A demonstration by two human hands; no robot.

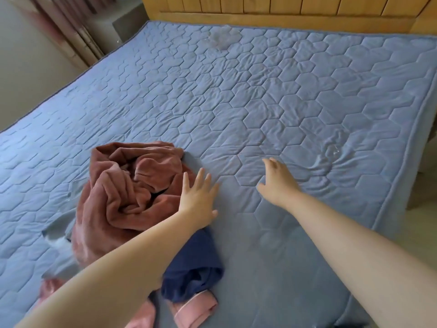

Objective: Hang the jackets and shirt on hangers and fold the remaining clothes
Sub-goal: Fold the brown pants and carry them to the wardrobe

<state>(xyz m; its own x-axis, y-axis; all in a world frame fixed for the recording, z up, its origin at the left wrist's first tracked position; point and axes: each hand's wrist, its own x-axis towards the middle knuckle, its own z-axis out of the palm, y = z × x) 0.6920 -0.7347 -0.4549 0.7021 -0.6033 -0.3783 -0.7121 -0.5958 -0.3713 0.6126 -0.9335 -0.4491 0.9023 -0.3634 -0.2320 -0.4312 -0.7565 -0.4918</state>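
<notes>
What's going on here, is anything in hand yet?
A person leans over a bed with a blue quilted cover. Both hands are open and hold nothing. The left hand is spread at the right edge of a crumpled rust-brown garment, and the right hand reaches over bare quilt. A navy garment lies bunched below the left forearm, with pink clothing nearer the camera. Nothing looks folded, and no hangers are in view.
</notes>
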